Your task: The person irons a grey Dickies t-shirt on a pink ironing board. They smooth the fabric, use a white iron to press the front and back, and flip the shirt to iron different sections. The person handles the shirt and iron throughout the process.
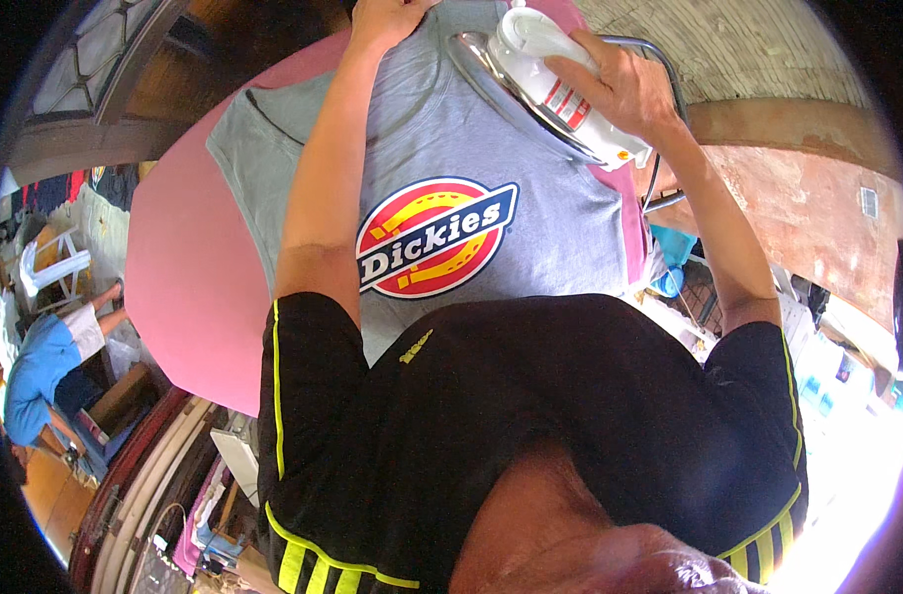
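Note:
A grey shirt [560, 233] with a round red, yellow and blue printed badge is spread over a pink-covered ironing board [189, 287]. My right hand [634, 87] is wrapped round the handle of a white clothes iron [545, 74]. The iron's shiny soleplate rests tilted on the shirt's far right part, near the board's edge. At the top of the view, my left hand [384, 22] bends its fingers onto the shirt's far edge and seems to grip the cloth there. The picture's edge cuts off part of that hand. Creases run across the cloth between my hands.
Past the iron, a curved metal rail [669, 74] and a dark cord stand at the board's right end. Another person in a blue shirt [44, 366] bends down at the far left, near a white plastic chair [57, 259]. A wooden cabinet [214, 59] stands behind the board.

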The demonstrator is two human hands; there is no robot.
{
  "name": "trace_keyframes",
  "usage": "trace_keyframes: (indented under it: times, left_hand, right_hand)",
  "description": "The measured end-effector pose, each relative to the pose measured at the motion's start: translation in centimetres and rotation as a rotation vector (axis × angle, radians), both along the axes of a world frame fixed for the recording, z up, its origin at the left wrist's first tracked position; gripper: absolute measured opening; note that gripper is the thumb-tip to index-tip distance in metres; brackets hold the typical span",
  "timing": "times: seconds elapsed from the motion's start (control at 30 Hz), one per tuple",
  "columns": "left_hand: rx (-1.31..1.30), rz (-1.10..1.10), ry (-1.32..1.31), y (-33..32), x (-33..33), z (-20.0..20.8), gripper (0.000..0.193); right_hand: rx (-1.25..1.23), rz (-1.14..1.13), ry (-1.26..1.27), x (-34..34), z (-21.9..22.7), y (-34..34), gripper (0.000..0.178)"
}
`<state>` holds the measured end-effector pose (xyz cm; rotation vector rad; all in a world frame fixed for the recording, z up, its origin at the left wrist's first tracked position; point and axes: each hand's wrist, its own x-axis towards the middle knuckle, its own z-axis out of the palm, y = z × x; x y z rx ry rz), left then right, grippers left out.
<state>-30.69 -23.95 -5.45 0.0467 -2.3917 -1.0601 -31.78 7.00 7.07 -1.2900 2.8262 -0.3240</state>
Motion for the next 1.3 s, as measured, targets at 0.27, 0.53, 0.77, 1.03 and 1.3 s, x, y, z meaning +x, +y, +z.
trace_keyframes:
  times: [0.27, 0.53, 0.77, 1.03, 1.3]
  left_hand:
    - [-0.058, -0.166, -0.247, -6.0, 6.1, 5.6, 0.039]
    - [-0.364, 0.367, -0.455, -13.5, 19.2, 4.1, 0.047]
    - [-0.122, 0.399, -0.054, -10.8, 20.4, 2.8, 0.029]
    - [-0.209, 0.552, -0.079, -12.1, 20.5, 2.0, 0.03]
    - [-0.195, 0.553, -0.015, -11.9, 19.8, 1.7, 0.034]
  right_hand:
    - [-0.294, 0.638, 1.163, -7.3, -4.1, -4.4, 0.03]
    - [0.059, 0.495, -0.341, -4.8, 1.5, -4.8, 0.034]
    - [-0.034, 0.811, -0.161, -6.4, 0.6, -5.5, 0.036]
    - [-0.004, 0.956, -0.137, -1.2, 1.1, -10.0, 0.03]
    - [0.013, 0.915, -0.106, 4.4, 1.2, -14.2, 0.03]
